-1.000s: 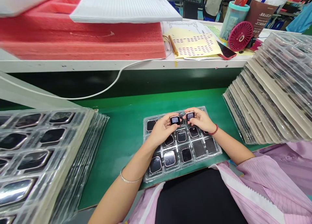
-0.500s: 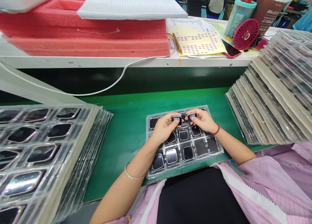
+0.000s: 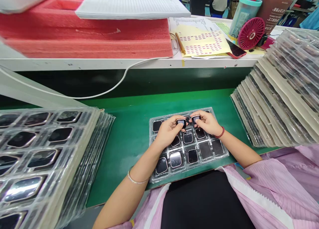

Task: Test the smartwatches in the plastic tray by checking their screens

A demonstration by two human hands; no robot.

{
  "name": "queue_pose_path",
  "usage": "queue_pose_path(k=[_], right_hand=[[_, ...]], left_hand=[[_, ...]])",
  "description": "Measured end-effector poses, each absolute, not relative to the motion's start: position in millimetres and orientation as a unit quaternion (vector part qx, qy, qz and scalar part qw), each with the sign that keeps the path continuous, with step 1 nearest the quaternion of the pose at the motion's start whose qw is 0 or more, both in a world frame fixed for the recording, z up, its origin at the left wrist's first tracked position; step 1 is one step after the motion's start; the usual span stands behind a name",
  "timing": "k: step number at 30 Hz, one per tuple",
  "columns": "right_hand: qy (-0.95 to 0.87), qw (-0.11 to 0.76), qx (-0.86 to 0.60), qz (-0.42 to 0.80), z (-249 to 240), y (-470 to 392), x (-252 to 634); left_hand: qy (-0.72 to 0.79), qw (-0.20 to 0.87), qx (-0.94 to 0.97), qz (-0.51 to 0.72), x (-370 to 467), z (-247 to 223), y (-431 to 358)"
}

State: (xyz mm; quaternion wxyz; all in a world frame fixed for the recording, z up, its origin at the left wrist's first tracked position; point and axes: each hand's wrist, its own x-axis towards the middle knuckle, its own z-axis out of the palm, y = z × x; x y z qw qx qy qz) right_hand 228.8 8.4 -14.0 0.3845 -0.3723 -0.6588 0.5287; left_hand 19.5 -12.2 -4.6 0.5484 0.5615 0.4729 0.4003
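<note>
The left hand held a small black watch piece in its fingertips. The right hand held a second watch piece the same way. Both pieces were just beside each other, above the far end of a clear tray on the green table.

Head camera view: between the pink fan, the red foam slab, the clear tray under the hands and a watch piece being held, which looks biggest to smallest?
1. Red foam slab
2. Clear tray
3. Pink fan, though it sits farther off
4. Watch piece in the left hand
</note>
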Motion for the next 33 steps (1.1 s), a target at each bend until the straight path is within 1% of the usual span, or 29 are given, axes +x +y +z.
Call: queue_pose_path(k=[8,13,18,23,27,29,33], right_hand=[[-0.678,0.378,-0.37,0.51,-14.7,6.6,222.7],[-0.662,0.377,-0.372,0.53,-17.7,10.0,226.4],[-0.705,0.367,-0.371,0.479,-18.5,10.5,227.2],[-0.684,0.36,-0.367,0.518,-18.4,10.8,227.6],[-0.705,0.381,-0.397,0.446,-17.0,9.9,226.8],[-0.723,0.378,-0.392,0.425,-14.8,8.7,225.8],[-0.721,0.357,-0.352,0.479,-11.9,7.8,225.5]], left_hand=[[0.459,0.56,0.56,0.402,21.5,-4.1,-12.4],[0.46,0.545,0.563,0.417,19.0,-11.8,-10.2],[0.443,0.56,0.544,0.439,19.8,-14.7,-9.9],[0.465,0.545,0.553,0.426,19.7,-13.5,-9.6],[0.462,0.558,0.549,0.417,19.4,-13.8,-8.8],[0.455,0.565,0.543,0.423,19.8,-13.4,-8.9],[0.462,0.553,0.53,0.446,20.3,-12.4,-9.0]])
